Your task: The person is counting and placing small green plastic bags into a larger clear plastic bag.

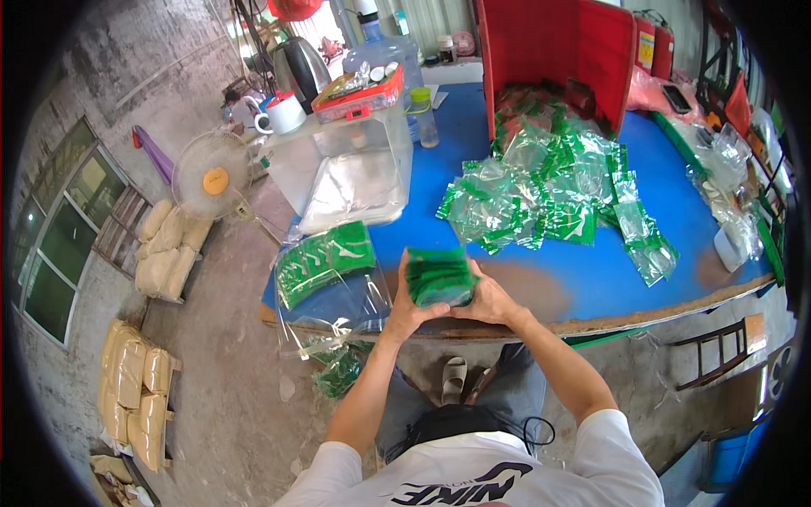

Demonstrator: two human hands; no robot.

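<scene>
"Since you are looking at the two hands, what are they doing?"

"The left hand (pixel 409 306) and the right hand (pixel 492 297) are together, clamped on the two sides of one stack of green packets (pixel 439 277), just above the near edge of the blue table (pixel 697 220). The stack is blurred, so I can't count its layers."

"How many other lots of green packets are there?"

"Three. One loose pile (pixel 541 186), too jumbled to count, spreads over the table's middle from one red box (pixel 557 42) at its far side. One filled clear bag (pixel 328 262) lies at the table's near left corner, and one green bundle (pixel 340 372) is below that corner."

"And on the table's left side?"

"One translucent bin (pixel 296 173) with clear plastic sheets (pixel 356 188) at its front, one red tray (pixel 359 95) and one white mug (pixel 285 112) on top, and one green-capped bottle (pixel 424 118) beside it."

"Beyond the table?"

"One fan (pixel 211 177) and two pallet loads of tan bundles, (pixel 169 249) (pixel 135 389) to its left; two fire extinguishers (pixel 655 46) behind its far right corner."
</scene>
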